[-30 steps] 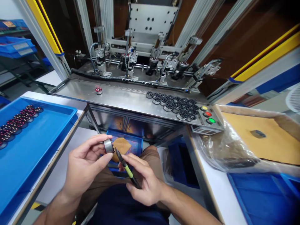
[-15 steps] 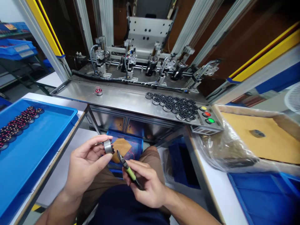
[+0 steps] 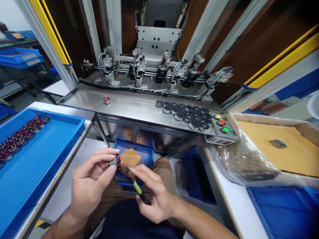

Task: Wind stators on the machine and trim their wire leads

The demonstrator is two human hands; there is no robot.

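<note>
Left hand (image 3: 92, 181) pinches stator (image 3: 116, 162), windings turned toward tool for access. Right hand (image 3: 154, 196) grips cutters (image 3: 133, 184), tip at windings.

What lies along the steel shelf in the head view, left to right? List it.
Lone red-wound part → cluster of dark round parts → yellow button → red button → green button.

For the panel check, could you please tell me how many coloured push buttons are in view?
3, in a row on the machine's front right corner: yellow button farthest, red button in the middle, green button nearest.
</note>
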